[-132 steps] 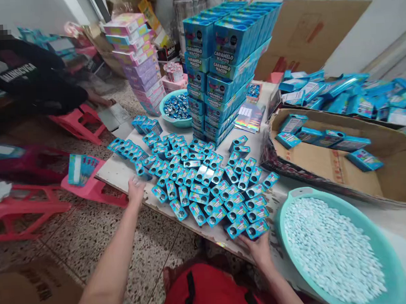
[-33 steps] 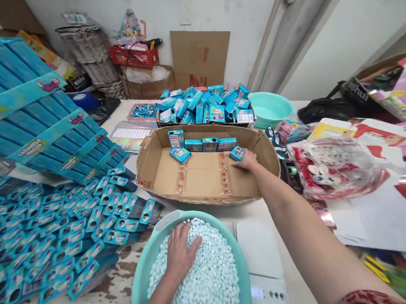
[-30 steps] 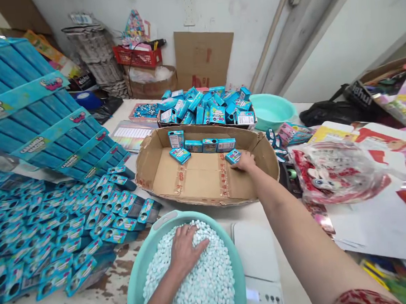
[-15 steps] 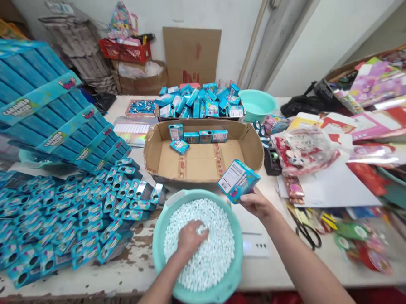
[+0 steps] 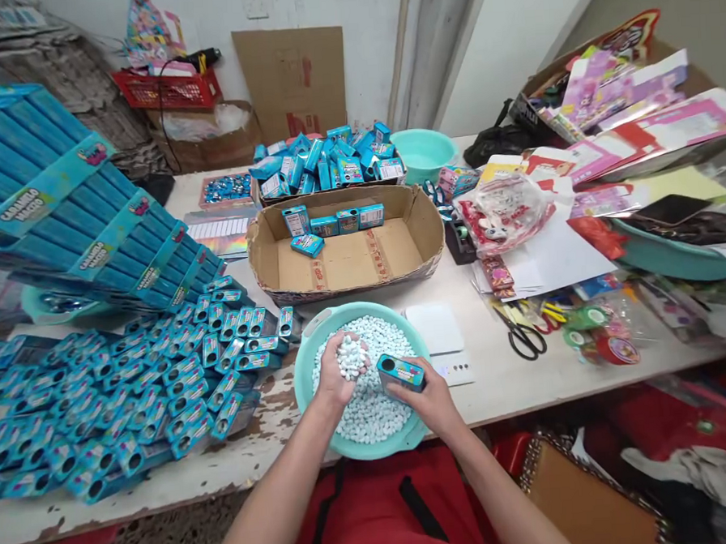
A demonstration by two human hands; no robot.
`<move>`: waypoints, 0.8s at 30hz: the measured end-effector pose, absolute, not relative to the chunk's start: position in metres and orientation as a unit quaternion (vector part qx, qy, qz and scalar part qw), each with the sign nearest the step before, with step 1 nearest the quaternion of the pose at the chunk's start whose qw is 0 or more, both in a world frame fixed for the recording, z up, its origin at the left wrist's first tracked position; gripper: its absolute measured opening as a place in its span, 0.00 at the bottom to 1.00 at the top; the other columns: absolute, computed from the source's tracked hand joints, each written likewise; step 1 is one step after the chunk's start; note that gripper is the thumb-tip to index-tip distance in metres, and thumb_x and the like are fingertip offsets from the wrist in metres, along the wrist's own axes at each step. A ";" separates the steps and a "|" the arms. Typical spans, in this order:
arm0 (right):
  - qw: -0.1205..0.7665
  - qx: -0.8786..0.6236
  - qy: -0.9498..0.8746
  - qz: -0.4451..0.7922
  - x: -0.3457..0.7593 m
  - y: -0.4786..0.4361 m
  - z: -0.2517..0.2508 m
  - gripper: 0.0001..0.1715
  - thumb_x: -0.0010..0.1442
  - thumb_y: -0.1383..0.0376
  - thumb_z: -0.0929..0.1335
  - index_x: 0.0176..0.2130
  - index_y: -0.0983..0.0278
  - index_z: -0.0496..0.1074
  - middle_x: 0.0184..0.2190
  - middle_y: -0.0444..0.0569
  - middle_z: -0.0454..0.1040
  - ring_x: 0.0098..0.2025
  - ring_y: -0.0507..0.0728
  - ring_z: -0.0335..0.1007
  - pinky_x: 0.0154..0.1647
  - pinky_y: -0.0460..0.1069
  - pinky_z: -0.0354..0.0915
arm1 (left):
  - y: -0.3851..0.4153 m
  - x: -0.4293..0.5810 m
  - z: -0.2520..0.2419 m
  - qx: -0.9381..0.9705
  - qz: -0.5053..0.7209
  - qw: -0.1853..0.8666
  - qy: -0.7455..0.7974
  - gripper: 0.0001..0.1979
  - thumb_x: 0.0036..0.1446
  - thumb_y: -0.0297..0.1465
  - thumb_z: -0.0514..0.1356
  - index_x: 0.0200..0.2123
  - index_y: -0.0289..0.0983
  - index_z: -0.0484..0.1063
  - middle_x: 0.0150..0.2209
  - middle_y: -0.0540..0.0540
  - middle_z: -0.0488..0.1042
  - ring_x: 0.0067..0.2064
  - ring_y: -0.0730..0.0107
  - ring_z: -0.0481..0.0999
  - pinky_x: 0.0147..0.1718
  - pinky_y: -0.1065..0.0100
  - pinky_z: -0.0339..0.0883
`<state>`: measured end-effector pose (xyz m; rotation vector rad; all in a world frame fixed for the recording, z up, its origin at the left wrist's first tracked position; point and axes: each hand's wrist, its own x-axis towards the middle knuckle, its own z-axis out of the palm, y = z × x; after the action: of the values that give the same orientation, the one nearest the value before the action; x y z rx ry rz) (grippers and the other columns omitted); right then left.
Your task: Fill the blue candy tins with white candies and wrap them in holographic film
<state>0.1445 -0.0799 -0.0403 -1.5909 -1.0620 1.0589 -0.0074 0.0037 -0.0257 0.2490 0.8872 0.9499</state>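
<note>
My left hand is cupped round a heap of small pale candies. It is over a turquoise basin filled with the same candies. To its right, my right hand grips a small blue candy box between thumb and fingers. The box's top, with a dark round hole, faces up. A small gap separates the box from the cupped hand. What is inside the box cannot be seen.
Many blue boxes with round holes stand on the left, below a tall stack of display trays. Behind the basin is a cardboard box holding several blue boxes. A white scale and black scissors lie on the right.
My left hand has risen from the candies with a handful. My right hand has brought the candy box down and left over the basin, turning its holed top up. The view has shifted.
</note>
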 end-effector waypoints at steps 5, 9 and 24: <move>0.441 -0.634 -0.506 0.384 0.126 -0.079 -0.037 0.18 0.48 0.63 0.72 0.40 0.61 0.70 0.38 0.47 0.72 0.41 0.59 0.70 0.43 0.52 0.65 | -0.003 0.009 -0.001 0.208 0.511 0.729 0.405 0.12 0.45 0.38 0.61 0.27 0.35 0.68 0.28 0.47 0.75 0.26 0.67 0.76 0.24 0.69 0.67; 0.433 -0.637 -0.534 0.349 0.126 -0.073 -0.035 0.18 0.46 0.64 0.74 0.38 0.61 0.70 0.36 0.47 0.71 0.42 0.59 0.68 0.44 0.53 0.64 | 0.000 0.018 -0.004 0.204 0.530 0.689 0.449 0.16 0.44 0.37 0.64 0.37 0.37 0.68 0.28 0.49 0.76 0.27 0.66 0.77 0.27 0.68 0.69; 0.410 -0.624 -0.556 0.365 0.139 -0.065 -0.025 0.17 0.47 0.66 0.73 0.40 0.60 0.70 0.38 0.47 0.72 0.42 0.59 0.69 0.44 0.53 0.64 | 0.006 0.033 0.001 0.229 0.534 0.644 0.497 0.16 0.45 0.40 0.65 0.22 0.35 0.64 0.21 0.52 0.69 0.22 0.73 0.73 0.21 0.74 0.63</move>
<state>0.1391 -0.0648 -0.0250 -1.5716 -1.3991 0.9192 0.0329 0.0065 0.0007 0.5221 1.1321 1.2157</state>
